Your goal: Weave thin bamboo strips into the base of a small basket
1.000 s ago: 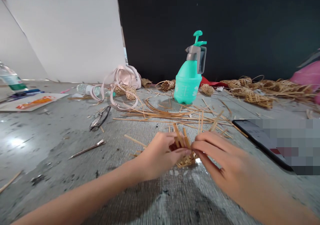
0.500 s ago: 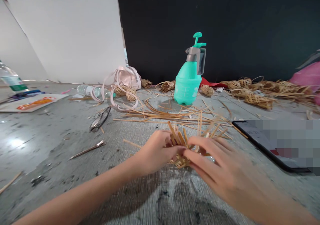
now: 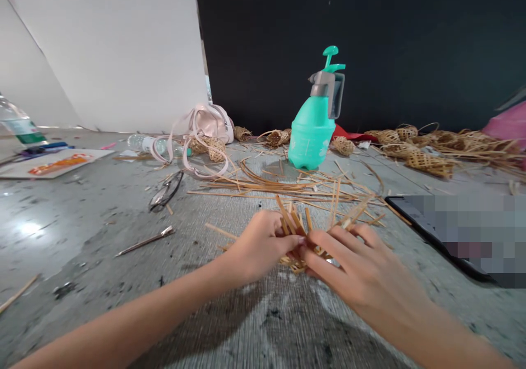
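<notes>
Between my hands, low over the table, is a small woven piece of bamboo strips (image 3: 296, 266) with loose strip ends fanning upward and outward. My left hand (image 3: 263, 247) is closed on its left side, thumb against the strips. From the right, my right hand (image 3: 354, 262) grips the piece, thumb and forefinger meeting near the left thumb, its other fingers bent over the strips. The hands hide most of the weave. Just behind them lie long loose strips (image 3: 263, 185).
A green spray bottle (image 3: 312, 133) stands behind the strips. Woven pieces (image 3: 429, 163) lie at the back right, a phone (image 3: 444, 243) at the right. Leftward are glasses (image 3: 165, 192), a pointed tool (image 3: 144, 241), a pink bag (image 3: 211, 124) and a white board (image 3: 53, 163).
The view has shifted slightly. My right hand's fingers have bent and settled closer on the strips; my left hand keeps its grip.
</notes>
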Action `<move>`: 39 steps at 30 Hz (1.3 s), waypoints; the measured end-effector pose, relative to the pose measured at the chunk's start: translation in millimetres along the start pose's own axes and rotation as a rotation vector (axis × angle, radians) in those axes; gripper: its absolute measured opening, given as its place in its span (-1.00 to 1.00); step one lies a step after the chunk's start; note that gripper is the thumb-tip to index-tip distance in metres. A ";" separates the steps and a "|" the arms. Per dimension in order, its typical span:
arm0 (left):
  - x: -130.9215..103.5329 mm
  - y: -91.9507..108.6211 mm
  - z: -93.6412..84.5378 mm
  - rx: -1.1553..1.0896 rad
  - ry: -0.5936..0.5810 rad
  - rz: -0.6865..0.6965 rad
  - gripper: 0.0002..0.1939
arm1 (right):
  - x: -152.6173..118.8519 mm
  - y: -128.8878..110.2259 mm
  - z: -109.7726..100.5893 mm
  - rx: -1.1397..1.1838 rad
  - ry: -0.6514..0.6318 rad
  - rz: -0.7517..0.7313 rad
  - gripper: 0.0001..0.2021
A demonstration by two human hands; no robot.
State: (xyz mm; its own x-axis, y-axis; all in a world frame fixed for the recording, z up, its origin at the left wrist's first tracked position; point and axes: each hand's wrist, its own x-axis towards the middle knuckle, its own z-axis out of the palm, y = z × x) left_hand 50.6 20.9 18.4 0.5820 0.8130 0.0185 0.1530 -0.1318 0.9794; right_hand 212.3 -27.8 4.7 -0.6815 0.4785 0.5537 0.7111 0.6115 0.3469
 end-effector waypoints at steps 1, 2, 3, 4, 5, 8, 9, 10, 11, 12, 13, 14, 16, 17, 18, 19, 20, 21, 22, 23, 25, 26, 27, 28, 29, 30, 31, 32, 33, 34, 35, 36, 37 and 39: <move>-0.1 0.7 0.1 0.008 0.000 -0.004 -0.77 | -0.1 0.1 0.1 0.014 0.004 0.007 -0.69; -0.2 1.2 0.3 0.014 -0.001 -0.008 -0.76 | -0.2 0.2 0.2 0.024 0.002 0.012 -0.67; -0.3 1.7 0.6 0.017 -0.009 -0.010 -0.75 | -0.4 0.4 0.3 0.029 0.003 0.013 -0.66; -0.3 1.8 0.9 0.014 -0.019 -0.009 -0.76 | -0.7 0.5 0.2 0.028 -0.001 0.010 -0.66; -0.3 1.7 1.0 0.013 -0.026 -0.009 -0.76 | -1.0 0.7 0.1 0.020 -0.003 0.002 -0.66; 0.7 0.0 0.0 0.046 -0.016 0.004 -0.77 | -2.4 0.3 -0.2 -0.031 0.001 -0.025 -0.68; 1.4 -0.8 -1.0 0.058 -0.006 0.008 -0.79 | -3.0 -0.2 -0.2 -0.052 0.013 -0.028 -0.69; 2.2 -1.7 -2.2 0.067 0.001 0.009 -0.81 | -3.5 -0.8 -0.1 -0.072 0.028 -0.029 -0.69; 3.0 -2.6 -3.5 0.075 0.001 0.008 -0.82 | -3.8 -1.7 0.2 -0.090 0.040 -0.033 -0.69; 3.8 -3.5 -4.7 0.086 0.000 0.011 -0.82 | -3.8 -2.6 0.7 -0.101 0.051 -0.043 -0.68; 4.4 -4.3 -5.7 0.102 0.004 0.019 -0.83 | -3.6 -3.6 1.3 -0.103 0.058 -0.056 -0.68; 4.7 -4.9 -6.4 0.123 0.014 0.032 -0.83 | -3.0 -4.4 2.0 -0.103 0.059 -0.072 -0.69; 4.6 -5.3 -6.5 0.152 0.028 0.061 -0.84 | -1.4 -5.7 3.9 -0.096 0.057 -0.100 -0.71; 4.2 -5.1 -6.1 0.158 0.030 0.067 -0.84 | -0.6 -6.0 5.2 -0.094 0.061 -0.116 -0.72; 3.7 -4.6 -5.4 0.161 0.024 0.063 -0.83 | 0.1 -6.2 6.6 -0.095 0.063 -0.139 -0.74; 3.2 -3.9 -4.8 0.168 0.010 0.056 -0.82 | 0.7 -6.3 8.3 -0.098 0.060 -0.172 -0.74; 2.6 -3.2 -4.2 0.180 -0.003 0.051 -0.81 | 1.0 -6.3 10.1 -0.103 0.060 -0.210 -0.74; 2.1 -2.6 -3.7 0.197 -0.014 0.050 -0.80 | 1.0 -6.4 11.8 -0.109 0.054 -0.245 -0.73; 1.6 -2.0 -3.4 0.216 -0.019 0.054 -0.81 | 0.9 -6.6 13.5 -0.117 0.047 -0.273 -0.73; 1.2 -1.6 -3.2 0.233 -0.019 0.063 -0.81 | 0.6 -6.8 14.9 -0.123 0.042 -0.287 -0.71; 0.6 -0.7 -3.1 0.263 -0.001 0.081 -0.83 | 0.0 -7.4 16.6 -0.128 0.035 -0.285 -0.69; 0.3 -0.2 -3.2 0.284 0.004 0.081 -0.83 | -0.3 -7.7 16.8 -0.124 0.031 -0.281 -0.68; 0.2 0.4 -3.2 0.307 0.010 0.075 -0.81 | -0.4 -7.8 16.8 -0.114 0.027 -0.281 -0.67; 0.1 1.1 -3.2 0.336 0.014 0.067 -0.80 | -0.4 -7.9 16.5 -0.102 0.024 -0.286 -0.67; 0.0 2.0 -3.2 0.369 0.018 0.057 -0.77 | -0.3 -7.8 15.9 -0.090 0.019 -0.295 -0.67; 0.0 2.9 -3.3 0.402 0.024 0.051 -0.73 | 0.0 -7.5 15.3 -0.079 0.011 -0.305 -0.67; 0.1 3.8 -3.4 0.429 0.030 0.049 -0.69 | 0.4 -7.1 14.6 -0.070 0.001 -0.314 -0.68; 0.1 4.6 -3.5 0.447 0.034 0.054 -0.67 | 0.8 -6.7 13.9 -0.063 -0.007 -0.320 -0.69; 0.1 5.2 -3.6 0.459 0.031 0.061 -0.65 | 1.1 -6.1 13.2 -0.056 -0.014 -0.322 -0.70; 0.0 5.5 -3.6 0.461 0.020 0.070 -0.65 | 1.3 -5.6 12.8 -0.050 -0.017 -0.322 -0.70; -0.1 5.5 -3.5 0.456 0.007 0.078 -0.65 | 1.3 -5.1 12.5 -0.041 -0.014 -0.322 -0.70; -0.3 5.3 -3.3 0.450 -0.004 0.083 -0.66 | 1.0 -4.5 12.6 -0.030 -0.006 -0.324 -0.70; -0.5 5.0 -3.0 0.445 -0.007 0.083 -0.67 | 0.5 -3.9 12.9 -0.023 -0.002 -0.328 -0.69; -0.8 3.9 -2.6 0.434 -0.001 0.070 -0.69 | -0.9 -2.6 14.2 -0.011 0.001 -0.332 -0.71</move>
State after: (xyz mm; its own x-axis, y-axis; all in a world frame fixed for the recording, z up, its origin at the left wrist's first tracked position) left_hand 48.6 21.2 22.8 0.6033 0.7933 0.0813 0.4346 -0.4126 0.8006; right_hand 208.6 -20.9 -7.4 -0.8760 0.2538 0.4101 0.4525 0.7267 0.5168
